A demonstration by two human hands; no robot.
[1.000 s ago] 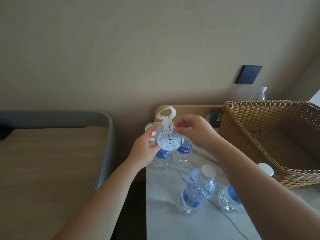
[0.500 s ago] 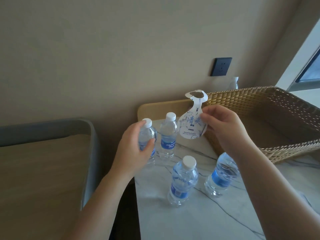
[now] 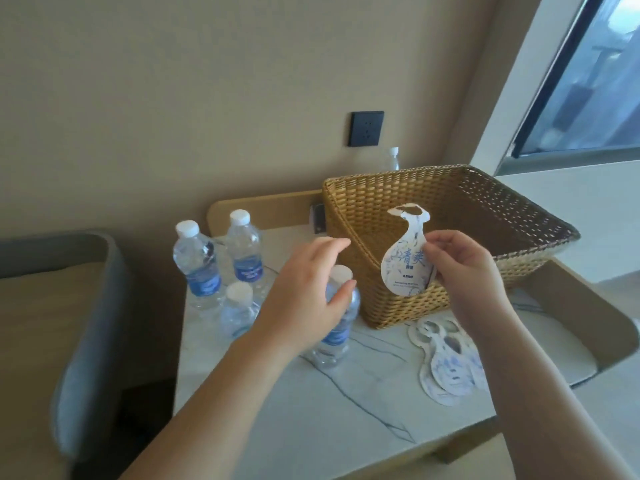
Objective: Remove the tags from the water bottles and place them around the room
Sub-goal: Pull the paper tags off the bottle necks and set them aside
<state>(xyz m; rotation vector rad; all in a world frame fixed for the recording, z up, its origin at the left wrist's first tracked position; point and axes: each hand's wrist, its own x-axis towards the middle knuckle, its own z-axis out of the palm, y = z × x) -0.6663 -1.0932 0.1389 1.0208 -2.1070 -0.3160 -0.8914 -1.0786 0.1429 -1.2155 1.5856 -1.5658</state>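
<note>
Marble-patterned worktop [image 3: 346, 420] fills the near ground, with a bed to the left and a window up to the right. Nearest on it, just below and slightly left of the right hand [image 3: 464, 271], lies a small pile of loose tags [image 3: 446, 358], flat on the stone. That hand pinches one more tag [image 3: 407, 258] by its right edge between thumb and fingertips, held upright with its long axis near vertical and its looped neck on top, in front of the wicker basket [image 3: 502, 209]. The pile sits directly under this hand, so the drop looks like a short lowering for the right hand alone. The left hand [image 3: 304, 292] is spread wide and holds nothing, hovering over the cap of the nearest bottle [image 3: 337, 327], which it partly hides. Left of and beyond that hand stand three more bottles [image 3: 221, 268], all tagless as far as can be seen. Another bottle [image 3: 391, 159] peeks up behind the basket, against the wall.
</note>
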